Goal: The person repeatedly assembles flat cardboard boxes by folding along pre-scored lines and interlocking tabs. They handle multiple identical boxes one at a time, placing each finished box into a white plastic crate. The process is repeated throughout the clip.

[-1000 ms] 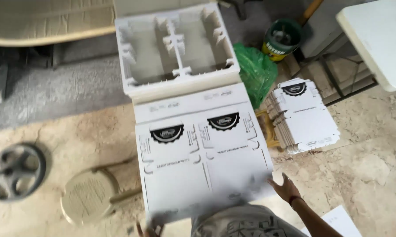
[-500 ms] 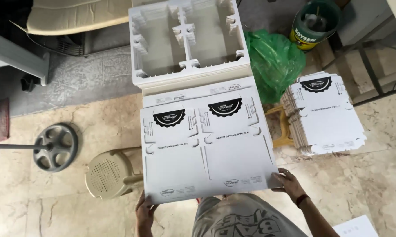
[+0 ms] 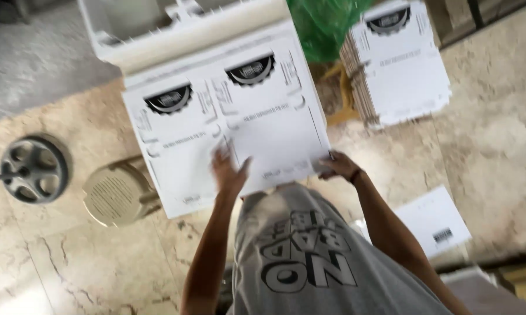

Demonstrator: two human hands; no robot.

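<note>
While a metal wheel (image 3: 34,169) and a tan stool (image 3: 114,197) sit at the left of the frame, the flat white cardboard sheet (image 3: 228,122) fills the centre. The left hand (image 3: 229,172) lies open on it, the right hand (image 3: 338,166) pinches its lower right corner, and a stack of sheets (image 3: 397,64) is upper right.
</note>
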